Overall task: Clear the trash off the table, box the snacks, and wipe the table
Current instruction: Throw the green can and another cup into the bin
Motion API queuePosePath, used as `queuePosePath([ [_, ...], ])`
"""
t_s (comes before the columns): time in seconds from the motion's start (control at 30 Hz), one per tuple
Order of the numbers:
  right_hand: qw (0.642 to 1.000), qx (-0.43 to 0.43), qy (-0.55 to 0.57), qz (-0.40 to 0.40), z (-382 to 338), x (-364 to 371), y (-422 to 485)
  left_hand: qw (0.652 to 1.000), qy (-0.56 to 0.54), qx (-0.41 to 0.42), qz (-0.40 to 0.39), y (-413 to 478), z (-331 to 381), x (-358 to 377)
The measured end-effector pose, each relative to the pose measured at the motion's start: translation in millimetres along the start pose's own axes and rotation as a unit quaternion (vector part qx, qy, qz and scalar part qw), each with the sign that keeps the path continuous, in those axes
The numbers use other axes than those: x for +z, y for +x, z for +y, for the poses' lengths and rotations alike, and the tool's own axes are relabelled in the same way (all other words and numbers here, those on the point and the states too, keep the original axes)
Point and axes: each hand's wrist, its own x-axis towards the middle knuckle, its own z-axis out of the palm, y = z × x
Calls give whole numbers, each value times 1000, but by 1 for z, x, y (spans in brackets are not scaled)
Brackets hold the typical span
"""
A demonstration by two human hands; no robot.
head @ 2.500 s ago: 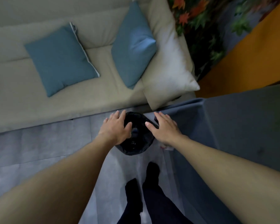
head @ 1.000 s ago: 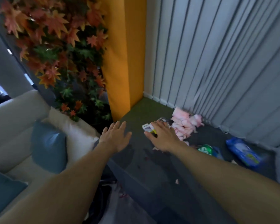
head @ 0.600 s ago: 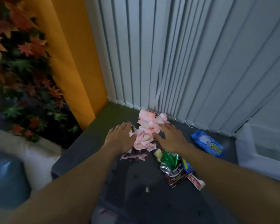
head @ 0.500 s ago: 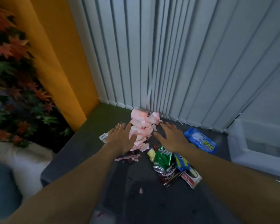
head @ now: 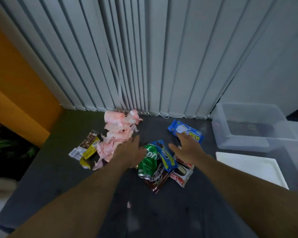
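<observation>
On the dark grey table (head: 162, 212) lies a heap of crumpled pink paper (head: 118, 133) with torn yellow and brown wrappers (head: 88, 152) at its left. A green soda can (head: 147, 162) lies on its side on a brown snack pack (head: 157, 179), beside a blue cookie pack (head: 165, 156) and a red and white pack (head: 181, 174). A blue packet (head: 184, 130) lies further back. My left hand (head: 130, 152) hovers flat, fingers straight, just left of the can. My right hand (head: 186, 148) is spread above the snack packs, its fingertips over the blue packet. Neither holds anything.
A clear plastic box (head: 248, 127) stands at the back right, with a white lid (head: 251, 167) lying in front of it. Vertical blinds (head: 144, 57) close off the far edge; an orange wall (head: 15, 86) is at the left. A small pink scrap (head: 129, 204) lies near me.
My view swung from a black bag on the floor by the sofa up to the table. Both hands, empty, shifted right from the pink paper to the can and snack packs.
</observation>
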Motion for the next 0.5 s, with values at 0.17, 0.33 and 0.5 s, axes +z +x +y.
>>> queuePosePath([
  [0.17,1000,16,7,-16,17,14,-7,999,-1,-2,-45,14,13,23],
  [0.33,998,29,16,-49,22,31,-10,994,-82,-1,-76,21,13,44],
  [0.5,997,40,23,-68,24,45,-14,992,-98,-3,-73,24,10,61],
])
